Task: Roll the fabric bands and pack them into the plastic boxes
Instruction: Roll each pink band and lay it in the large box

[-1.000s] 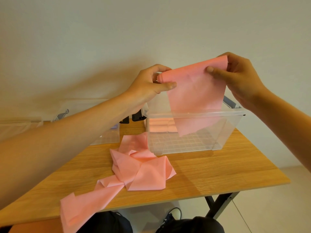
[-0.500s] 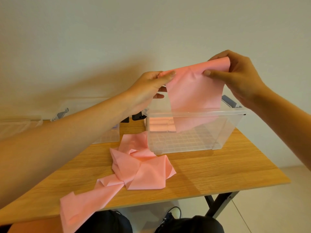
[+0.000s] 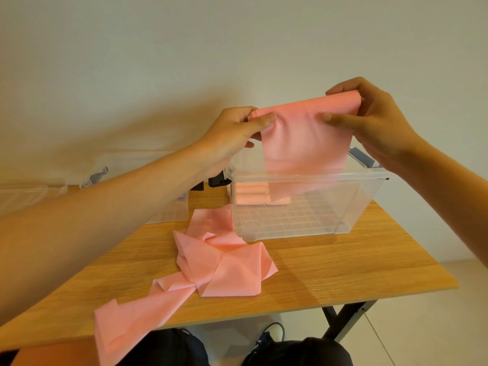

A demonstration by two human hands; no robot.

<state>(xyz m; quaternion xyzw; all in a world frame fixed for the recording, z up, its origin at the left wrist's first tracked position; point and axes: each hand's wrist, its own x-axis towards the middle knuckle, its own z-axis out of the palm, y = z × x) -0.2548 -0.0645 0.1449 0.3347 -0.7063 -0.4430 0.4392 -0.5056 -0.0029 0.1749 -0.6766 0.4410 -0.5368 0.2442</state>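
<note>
I see my left hand (image 3: 235, 133) and my right hand (image 3: 369, 120) each pinching an upper corner of a pink fabric band (image 3: 303, 138), held up above the clear plastic box (image 3: 303, 207) so that its lower end hangs down inside. Rolled pink bands (image 3: 250, 194) lie at the back left of that box, which stands on the wooden table (image 3: 343, 265). A loose band (image 3: 211, 262) is heaped just in front of the box and trails over the table's near edge, and a second clear box (image 3: 171, 212) stands to the left, partly behind my forearm.
</note>
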